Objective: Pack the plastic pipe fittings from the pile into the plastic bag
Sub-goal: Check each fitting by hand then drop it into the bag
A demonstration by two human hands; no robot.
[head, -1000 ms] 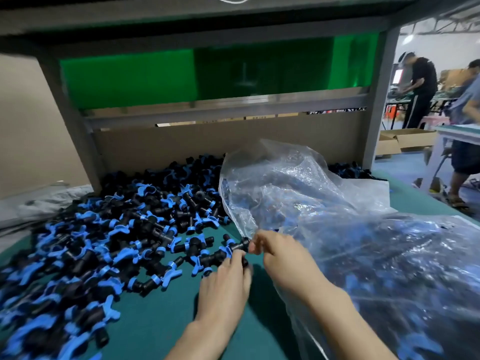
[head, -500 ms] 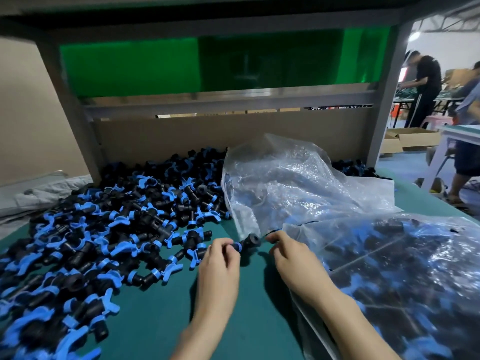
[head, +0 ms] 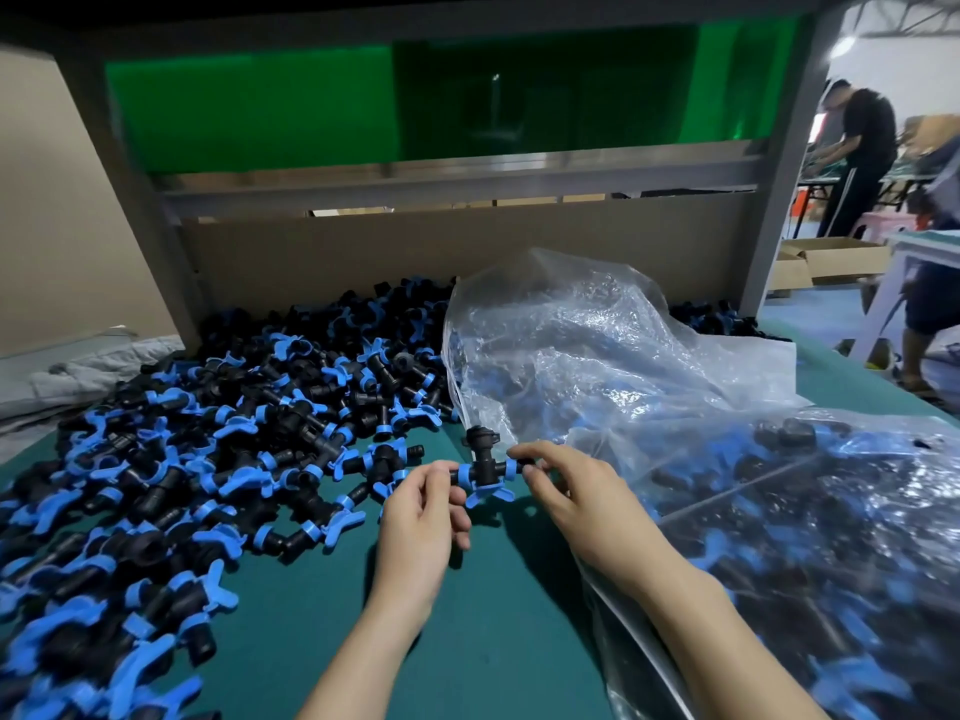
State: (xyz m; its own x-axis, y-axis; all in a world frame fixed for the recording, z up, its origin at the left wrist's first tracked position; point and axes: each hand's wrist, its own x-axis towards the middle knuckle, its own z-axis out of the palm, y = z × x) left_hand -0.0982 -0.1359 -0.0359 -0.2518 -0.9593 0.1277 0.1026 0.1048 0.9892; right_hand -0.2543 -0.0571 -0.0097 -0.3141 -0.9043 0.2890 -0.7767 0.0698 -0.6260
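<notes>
Just at the left edge of the bag [head: 597, 356], both hands clamp one fitting [head: 485, 462] between them, lifted off the bench [head: 493, 631]. The left hand [head: 423, 506] pinches the fitting's left arm with thumb and fingers. The right hand [head: 569, 488] pinches its right arm with the fingertips, close against the bag's plastic. The fitting is a black tee with blue rings and a blue wing hanging below, and its third arm points up just beside the bag's edge. Left of the bag, the pile [head: 223, 439] of like fittings spreads over the green bench, back to a cardboard wall [head: 363, 257] behind the bag. The bag is clear and crumpled, rising at the back. To its lower right, many fittings show through flat clear plastic, and the right forearm lies across it. Whether that plastic is the same bag I cannot tell.
</notes>
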